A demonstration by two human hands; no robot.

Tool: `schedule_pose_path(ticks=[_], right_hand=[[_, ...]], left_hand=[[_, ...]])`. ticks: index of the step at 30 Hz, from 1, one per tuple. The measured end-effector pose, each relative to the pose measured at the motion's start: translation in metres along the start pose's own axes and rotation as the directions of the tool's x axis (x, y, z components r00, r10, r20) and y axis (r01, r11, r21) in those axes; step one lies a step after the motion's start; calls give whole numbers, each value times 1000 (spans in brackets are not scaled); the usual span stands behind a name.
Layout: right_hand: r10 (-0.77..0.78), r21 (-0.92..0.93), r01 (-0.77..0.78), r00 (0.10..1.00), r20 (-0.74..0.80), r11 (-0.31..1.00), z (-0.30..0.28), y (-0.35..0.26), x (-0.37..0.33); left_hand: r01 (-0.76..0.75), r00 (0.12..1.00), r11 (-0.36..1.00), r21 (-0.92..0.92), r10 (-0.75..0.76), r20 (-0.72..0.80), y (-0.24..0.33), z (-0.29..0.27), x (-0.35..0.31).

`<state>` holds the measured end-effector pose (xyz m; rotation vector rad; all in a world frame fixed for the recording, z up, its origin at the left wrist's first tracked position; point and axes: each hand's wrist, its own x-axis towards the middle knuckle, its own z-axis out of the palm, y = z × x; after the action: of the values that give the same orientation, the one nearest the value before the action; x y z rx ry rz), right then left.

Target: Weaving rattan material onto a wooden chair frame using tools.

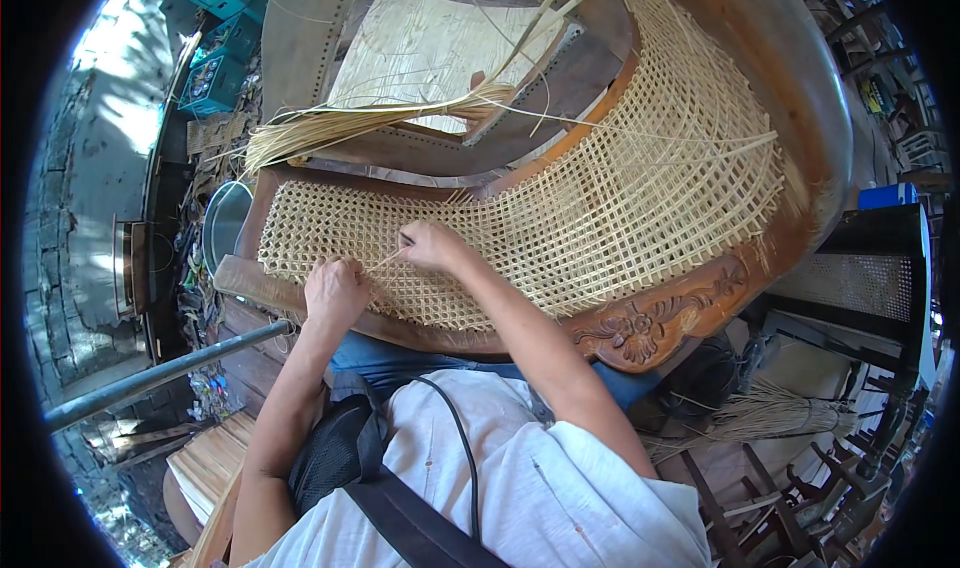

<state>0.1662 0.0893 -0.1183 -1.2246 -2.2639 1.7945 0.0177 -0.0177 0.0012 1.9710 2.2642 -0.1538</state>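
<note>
Two hands [336,288] pinching a cane strand [386,261], woven cane panel [560,240] directly beneath them

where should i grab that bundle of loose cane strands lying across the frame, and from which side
Probably around the bundle's narrower right part, from above, reaching over the woven panel. It lies sideways on top of the wooden frame; its strands gather toward the right, while the left end fans out loosely.
</note>
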Motion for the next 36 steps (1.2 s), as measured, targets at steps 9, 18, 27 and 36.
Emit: schedule_pose_path(ticks=[9, 18, 27, 36], right_hand=[[-294, -65, 287, 940, -176, 956, 27, -15, -3], [-69, 105, 90, 980, -186, 990, -53, -25, -44], [153, -353, -121, 986, 63, 928, -46, -51, -47], [-41, -333, 74, 994, 104, 940, -16, -57, -29]], left_hand=[[-20, 998, 999, 27, 18, 52, -5, -4, -3], [-106, 992, 925, -366, 125, 28, -6, 5, 26], [52, 997, 929, -365, -26, 77, -8, -16, 34], [204, 944, 956, -209, -136, 300, -18, -15, 45]])
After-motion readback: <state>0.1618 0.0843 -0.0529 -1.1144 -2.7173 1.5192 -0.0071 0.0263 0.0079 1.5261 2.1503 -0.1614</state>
